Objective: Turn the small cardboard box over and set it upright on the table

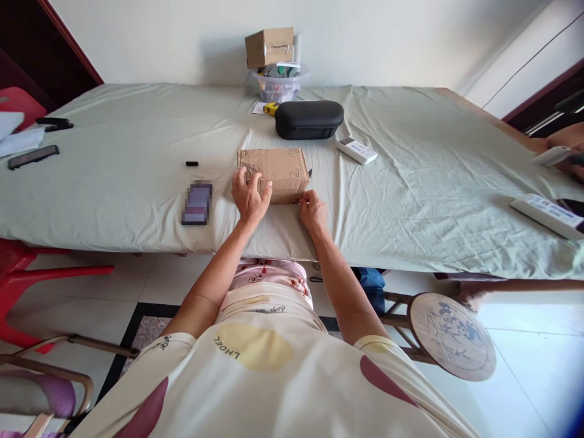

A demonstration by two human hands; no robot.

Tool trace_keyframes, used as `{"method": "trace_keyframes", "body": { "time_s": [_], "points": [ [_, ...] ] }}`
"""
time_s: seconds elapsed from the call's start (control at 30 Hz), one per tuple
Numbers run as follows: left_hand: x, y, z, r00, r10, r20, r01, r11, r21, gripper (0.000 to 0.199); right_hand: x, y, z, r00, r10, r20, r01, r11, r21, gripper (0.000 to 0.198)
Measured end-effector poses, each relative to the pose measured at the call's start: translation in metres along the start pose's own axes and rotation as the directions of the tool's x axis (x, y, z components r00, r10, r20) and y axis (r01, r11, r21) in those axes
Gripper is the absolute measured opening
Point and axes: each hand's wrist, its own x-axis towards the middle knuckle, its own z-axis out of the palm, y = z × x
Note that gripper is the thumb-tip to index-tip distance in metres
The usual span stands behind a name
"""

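A brown cardboard box (276, 164) with dark line drawings on its top and a mark on its front lies on the cloth-covered table in front of me. Over its left front corner bends my left hand (251, 193), fingers curved on the top and thumb by the front edge, holding it. My right hand (314, 210) is closed in a pinch against the lower right front corner. What its fingertips hold, if anything, is hidden. A small dark piece (310, 173) sticks out at the box's right side.
Behind the box are a black case (309, 119), a plastic tub (279, 88) and a white device (356, 150). A phone (197, 204) and small black object (192, 163) lie left. Another person's hand (566, 143) shows at far right. A stool (451, 336) stands below.
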Motion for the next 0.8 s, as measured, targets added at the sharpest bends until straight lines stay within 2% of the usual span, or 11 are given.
{"method": "trace_keyframes", "body": {
  "time_s": [0.13, 0.33, 0.47, 0.57, 0.67, 0.8],
  "points": [
    [0.007, 0.005, 0.002, 0.999, -0.046, 0.002, 0.046, 0.999, 0.008, 0.027, 0.0, 0.001, 0.002, 1.0, -0.009, -0.009, 0.009, 1.0, 0.004, 0.02],
    [0.006, 0.0, -0.001, 0.998, -0.018, 0.066, 0.017, 1.0, 0.024, 0.02, 0.003, 0.003, 0.003, 0.998, -0.052, -0.03, 0.053, 0.998, 0.044, 0.02],
    [0.007, -0.007, -0.001, 0.997, -0.037, 0.067, 0.038, 0.999, -0.008, 0.029, 0.003, -0.001, 0.003, 0.999, -0.033, -0.032, 0.034, 0.999, 0.037, 0.02],
    [0.008, -0.016, -0.002, 0.998, 0.003, 0.058, 0.0, 0.999, -0.045, 0.038, 0.003, -0.002, 0.005, 0.999, -0.023, -0.047, 0.024, 0.999, 0.038, 0.021],
    [0.008, -0.023, -0.003, 0.997, 0.041, 0.063, -0.037, 0.998, -0.053, 0.045, 0.003, -0.001, 0.005, 0.987, -0.043, -0.156, 0.056, 0.995, 0.082, 0.032],
    [0.004, -0.024, -0.001, 0.997, 0.045, 0.061, -0.042, 0.998, -0.054, 0.05, 0.003, -0.003, -0.003, 0.923, -0.186, -0.337, 0.23, 0.969, 0.092, 0.05]
  ]
}}
